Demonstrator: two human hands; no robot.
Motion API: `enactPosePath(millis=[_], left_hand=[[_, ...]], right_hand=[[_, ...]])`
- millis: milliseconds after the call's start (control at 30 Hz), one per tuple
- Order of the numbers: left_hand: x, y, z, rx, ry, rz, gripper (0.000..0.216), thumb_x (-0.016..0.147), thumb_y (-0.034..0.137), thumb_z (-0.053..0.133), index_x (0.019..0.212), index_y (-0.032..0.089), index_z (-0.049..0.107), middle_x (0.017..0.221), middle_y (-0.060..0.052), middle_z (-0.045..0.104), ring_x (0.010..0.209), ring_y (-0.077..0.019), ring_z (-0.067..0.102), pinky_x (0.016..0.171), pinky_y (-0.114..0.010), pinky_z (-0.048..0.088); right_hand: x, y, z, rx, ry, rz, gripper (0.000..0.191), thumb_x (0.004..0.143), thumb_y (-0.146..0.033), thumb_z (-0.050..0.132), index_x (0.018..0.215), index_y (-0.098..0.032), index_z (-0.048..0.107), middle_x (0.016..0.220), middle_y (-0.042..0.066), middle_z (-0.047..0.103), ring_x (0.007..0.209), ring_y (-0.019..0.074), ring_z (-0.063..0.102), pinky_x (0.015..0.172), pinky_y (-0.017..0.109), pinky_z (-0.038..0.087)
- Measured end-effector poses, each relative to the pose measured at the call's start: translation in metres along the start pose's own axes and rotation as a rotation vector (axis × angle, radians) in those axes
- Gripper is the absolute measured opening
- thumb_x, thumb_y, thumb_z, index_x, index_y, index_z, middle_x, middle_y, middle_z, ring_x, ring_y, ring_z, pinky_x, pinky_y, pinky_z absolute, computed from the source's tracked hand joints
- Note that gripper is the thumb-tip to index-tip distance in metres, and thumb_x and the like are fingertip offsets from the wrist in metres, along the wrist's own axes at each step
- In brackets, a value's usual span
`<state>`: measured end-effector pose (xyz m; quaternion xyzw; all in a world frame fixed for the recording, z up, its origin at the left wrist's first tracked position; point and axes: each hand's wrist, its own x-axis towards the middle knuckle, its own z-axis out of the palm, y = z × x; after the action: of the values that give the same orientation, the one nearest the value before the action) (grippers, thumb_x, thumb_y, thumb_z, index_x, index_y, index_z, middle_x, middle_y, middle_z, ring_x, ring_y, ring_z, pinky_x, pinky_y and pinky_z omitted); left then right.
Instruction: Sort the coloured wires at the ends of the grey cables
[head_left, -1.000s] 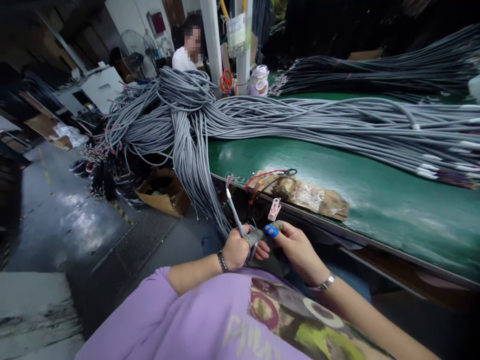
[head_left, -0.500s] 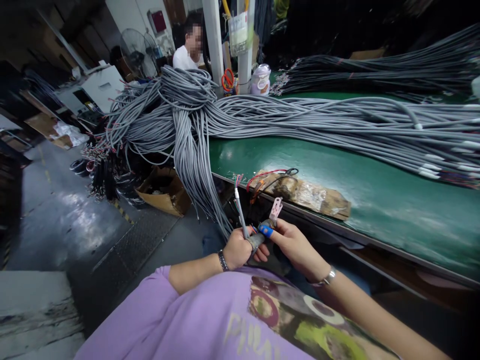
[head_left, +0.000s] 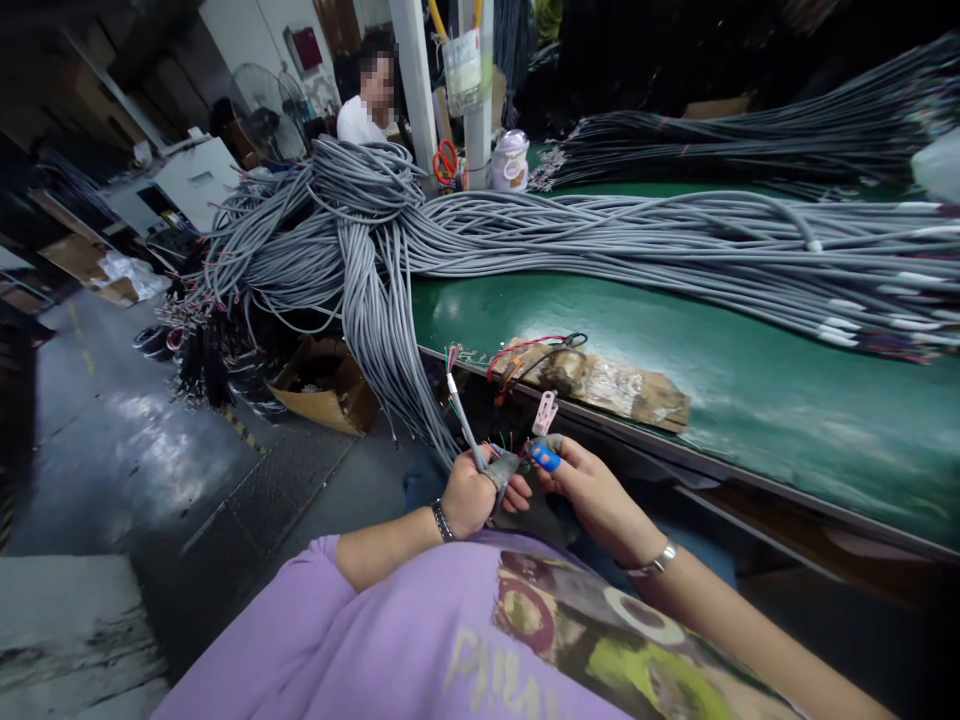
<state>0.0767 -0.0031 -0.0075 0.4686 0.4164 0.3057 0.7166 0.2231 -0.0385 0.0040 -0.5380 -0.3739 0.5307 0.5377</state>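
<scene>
My left hand [head_left: 466, 497] is closed around a grey cable [head_left: 465, 425], which sticks up from the fist and leans left. Thin coloured wires fan out at the cable's top, above a white sleeve. A grey wrapping covers the thumb area of this hand, and more loose coloured wires [head_left: 496, 450] show beside it. Just to the right, my right hand [head_left: 592, 490] pinches thin wires, though the fingertips partly hide them. Blue tape [head_left: 544, 457] covers one of its digits. A pink clip [head_left: 545, 412] stands right above these fingers; whether they touch it, I cannot tell.
A thick bundle of grey cables [head_left: 525, 235] lies along the green bench [head_left: 480, 310] and droops over its edge. A wooden board [head_left: 637, 395] rests at that edge. Dark cables [head_left: 675, 150] lie behind. A cardboard box [head_left: 322, 390] stands below; a person [head_left: 364, 115] is at the back.
My right hand has shifted a little right, widening the gap between the hands. The held cable leans further left. The whole view has slid slightly.
</scene>
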Motion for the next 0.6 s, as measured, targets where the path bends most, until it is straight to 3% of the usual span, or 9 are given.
enactPosePath(millis=[233, 433, 600], left_hand=[[0.000, -0.004, -0.001, 0.065, -0.029, 0.005, 0.052, 0.070, 0.066, 0.063, 0.075, 0.016, 0.053, 0.061, -0.004, 0.065, 0.046, -0.0127, 0.061, 0.040, -0.020, 0.042], [0.002, -0.003, 0.000, 0.015, 0.026, 0.005, 0.051, 0.070, 0.065, 0.063, 0.076, 0.015, 0.054, 0.060, -0.003, 0.065, 0.044, -0.0115, 0.059, 0.039, -0.019, 0.040], [0.003, 0.003, 0.000, -0.050, 0.067, -0.017, 0.052, 0.064, 0.065, 0.067, 0.072, 0.017, 0.049, 0.054, 0.000, 0.061, 0.038, -0.0101, 0.055, 0.036, -0.019, 0.037]], right_hand=[[-0.003, -0.014, 0.007, -0.051, -0.086, 0.017, 0.044, 0.064, -0.061, 0.074, 0.067, -0.022, 0.055, 0.053, -0.001, 0.055, 0.050, 0.0142, 0.049, 0.053, 0.031, 0.044], [-0.005, -0.003, 0.007, -0.029, 0.020, 0.036, 0.041, 0.061, -0.056, 0.078, 0.069, -0.019, 0.062, 0.063, 0.001, 0.059, 0.057, 0.0136, 0.049, 0.056, 0.029, 0.044], [-0.001, 0.007, -0.005, 0.124, 0.129, 0.107, 0.036, 0.061, -0.049, 0.079, 0.069, -0.020, 0.060, 0.056, -0.004, 0.051, 0.052, 0.0112, 0.044, 0.053, 0.027, 0.041]])
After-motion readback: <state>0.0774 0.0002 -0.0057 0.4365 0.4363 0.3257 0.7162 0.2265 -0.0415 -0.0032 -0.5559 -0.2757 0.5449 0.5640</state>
